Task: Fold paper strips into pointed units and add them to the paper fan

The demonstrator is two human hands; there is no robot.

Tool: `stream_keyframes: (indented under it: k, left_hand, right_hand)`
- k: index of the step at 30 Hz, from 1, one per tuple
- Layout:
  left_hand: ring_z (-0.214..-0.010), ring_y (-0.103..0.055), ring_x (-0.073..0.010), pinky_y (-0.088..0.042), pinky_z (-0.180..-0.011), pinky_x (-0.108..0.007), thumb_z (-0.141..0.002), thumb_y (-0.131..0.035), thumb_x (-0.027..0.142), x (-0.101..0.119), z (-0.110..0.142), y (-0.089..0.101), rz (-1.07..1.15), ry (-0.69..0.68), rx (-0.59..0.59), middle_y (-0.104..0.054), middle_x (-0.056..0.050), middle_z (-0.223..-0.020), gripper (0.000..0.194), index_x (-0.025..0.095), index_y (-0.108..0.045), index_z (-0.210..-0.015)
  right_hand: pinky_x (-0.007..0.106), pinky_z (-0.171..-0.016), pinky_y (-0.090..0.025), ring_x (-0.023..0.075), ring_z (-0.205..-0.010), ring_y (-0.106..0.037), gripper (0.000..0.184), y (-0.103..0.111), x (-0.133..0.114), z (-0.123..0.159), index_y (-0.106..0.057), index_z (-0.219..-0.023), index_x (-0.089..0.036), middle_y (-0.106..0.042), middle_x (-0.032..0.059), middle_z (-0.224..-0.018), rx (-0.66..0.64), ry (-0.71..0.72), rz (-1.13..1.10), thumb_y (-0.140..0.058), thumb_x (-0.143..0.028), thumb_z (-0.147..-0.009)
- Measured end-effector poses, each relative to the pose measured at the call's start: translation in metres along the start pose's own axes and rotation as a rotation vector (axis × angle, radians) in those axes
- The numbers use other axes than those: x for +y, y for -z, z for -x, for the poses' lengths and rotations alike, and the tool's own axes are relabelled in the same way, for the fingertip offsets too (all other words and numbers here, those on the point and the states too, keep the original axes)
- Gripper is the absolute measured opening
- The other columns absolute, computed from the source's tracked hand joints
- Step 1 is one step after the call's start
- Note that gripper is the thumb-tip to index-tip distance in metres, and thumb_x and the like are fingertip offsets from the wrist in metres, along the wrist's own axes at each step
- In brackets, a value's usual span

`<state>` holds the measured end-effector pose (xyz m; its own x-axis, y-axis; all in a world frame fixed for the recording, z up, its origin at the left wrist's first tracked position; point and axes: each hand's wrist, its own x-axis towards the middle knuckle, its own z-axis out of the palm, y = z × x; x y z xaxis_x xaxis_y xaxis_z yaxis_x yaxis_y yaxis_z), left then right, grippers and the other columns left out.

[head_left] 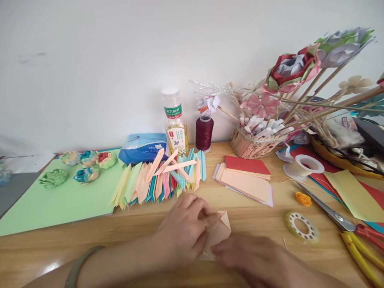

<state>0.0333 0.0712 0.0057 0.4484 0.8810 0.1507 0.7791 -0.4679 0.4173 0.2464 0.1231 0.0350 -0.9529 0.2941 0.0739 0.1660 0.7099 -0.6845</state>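
A small peach paper (216, 236) with folded corners at its top lies on the wooden table in front of me. My left hand (187, 230) is curled over its left side, index finger pressed on the paper near the top fold and thumb lower down. My right hand (258, 256) is at the lower right edge of the paper, fingertips touching it. Motion blurs that hand, so its grip cannot be made out. Behind the paper is a row of folded paper strips (159, 180) in several colours. To the right lies a stack of peach paper slips (243, 182) with red ones on top.
Folded paper flowers (54, 178) rest on a green sheet (30, 204) at left. A tissue pack (142, 148), a bottle (175, 120) and a thread spool (204, 134) stand behind. At right are a basket (255, 144), a tape roll (301, 227) and scissors (339, 218).
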Motion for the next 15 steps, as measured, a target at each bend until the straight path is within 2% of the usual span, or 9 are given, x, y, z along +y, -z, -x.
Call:
stream_keyframes:
  k: [2, 3, 6, 8, 11, 15]
  left_hand:
    - [-0.092, -0.046, -0.0226, -0.043, -0.081, -0.04, -0.084, -0.056, 0.014, -0.003, -0.001, -0.002, 0.031, -0.003, -0.004, -0.059, -0.005, -0.098, 0.036, 0.021, -0.057, -0.119]
    - [-0.092, -0.047, -0.0226, -0.042, -0.083, -0.04, -0.083, -0.059, 0.016, -0.005, -0.002, -0.003, 0.041, 0.015, 0.008, -0.06, -0.005, -0.099, 0.035, 0.02, -0.057, -0.117]
    - [-0.091, -0.048, -0.0219, -0.042, -0.081, -0.038, -0.079, -0.067, 0.018, -0.008, -0.002, -0.005, 0.102, 0.105, 0.102, -0.062, -0.003, -0.092, 0.019, 0.016, -0.062, -0.097]
    - [-0.085, -0.049, -0.0194, -0.042, -0.075, -0.033, -0.083, -0.061, 0.015, -0.009, 0.0, -0.005, 0.171, 0.128, 0.196, -0.062, -0.002, -0.082, 0.001, 0.016, -0.06, -0.084]
    - [-0.077, -0.049, -0.017, -0.041, -0.068, -0.03, -0.087, -0.048, 0.011, -0.009, 0.002, -0.003, 0.24, 0.071, 0.312, -0.061, -0.001, -0.074, 0.013, 0.016, -0.057, -0.079]
    - [-0.075, -0.049, -0.0168, -0.041, -0.066, -0.029, -0.087, -0.048, 0.01, -0.013, 0.004, -0.006, 0.166, 0.001, 0.307, -0.063, -0.002, -0.076, 0.014, 0.016, -0.058, -0.08]
  right_hand:
    - [0.028, -0.086, -0.051, 0.0168, -0.101, -0.061, 0.034, -0.005, 0.013, 0.002, -0.056, -0.116, -0.025, -0.066, 0.0057, -0.109, 0.157, -0.051, 0.088, -0.038, -0.011, -0.09]
    - [0.029, -0.082, -0.051, 0.0172, -0.099, -0.061, 0.03, -0.006, 0.02, 0.001, -0.056, -0.113, -0.024, -0.065, 0.0066, -0.107, 0.196, -0.067, 0.141, -0.04, -0.013, -0.091]
    - [0.033, -0.081, -0.05, 0.0187, -0.097, -0.058, 0.022, -0.009, 0.035, -0.001, -0.057, -0.11, -0.022, -0.063, 0.0069, -0.106, 0.143, -0.054, 0.286, -0.043, -0.017, -0.094]
    - [0.035, -0.079, -0.049, 0.0196, -0.094, -0.058, 0.021, -0.009, 0.039, -0.003, -0.058, -0.108, -0.02, -0.063, 0.007, -0.103, 0.116, -0.017, 0.382, -0.041, -0.018, -0.095]
    - [0.037, -0.076, -0.049, 0.0211, -0.088, -0.057, 0.026, -0.007, 0.039, -0.003, -0.059, -0.105, -0.016, -0.063, 0.0088, -0.097, 0.19, 0.008, 0.517, -0.035, -0.018, -0.096]
    - [0.035, -0.071, -0.049, 0.0213, -0.084, -0.057, 0.029, -0.007, 0.041, 0.0, -0.06, -0.101, -0.014, -0.063, 0.0096, -0.093, 0.268, 0.016, 0.595, -0.032, -0.016, -0.096]
